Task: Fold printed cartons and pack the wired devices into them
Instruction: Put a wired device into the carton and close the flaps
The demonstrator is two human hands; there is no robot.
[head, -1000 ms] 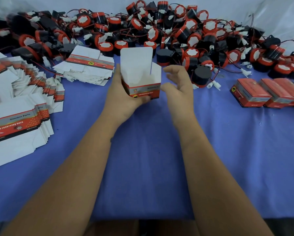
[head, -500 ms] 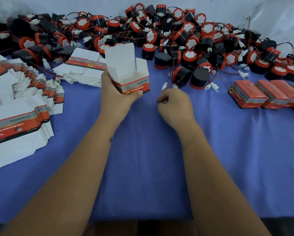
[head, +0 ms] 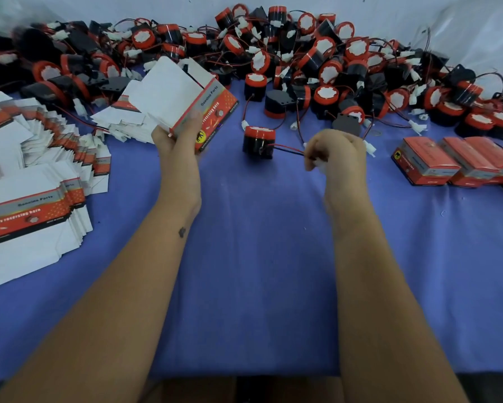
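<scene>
My left hand [head: 180,141] grips an erected red and grey printed carton [head: 212,112], tilted to the left with its white flaps open. My right hand [head: 336,152] pinches the red and black wire [head: 285,149] of one black device with a red top [head: 258,142]. That device lies on the blue cloth between my hands, apart from the pile. The white plug end of the wire is mostly hidden in my fingers.
A large pile of wired devices [head: 317,62] fills the back of the table. Flat carton blanks [head: 26,199] are stacked at the left, with another stack [head: 119,117] behind the carton. Closed red cartons [head: 430,164] line the right. Blue cloth [head: 259,257] covers the table.
My right hand took hold of a wire and pulled one device out of the pile toward me. My left hand tipped the carton leftward, its printed side now facing up.
</scene>
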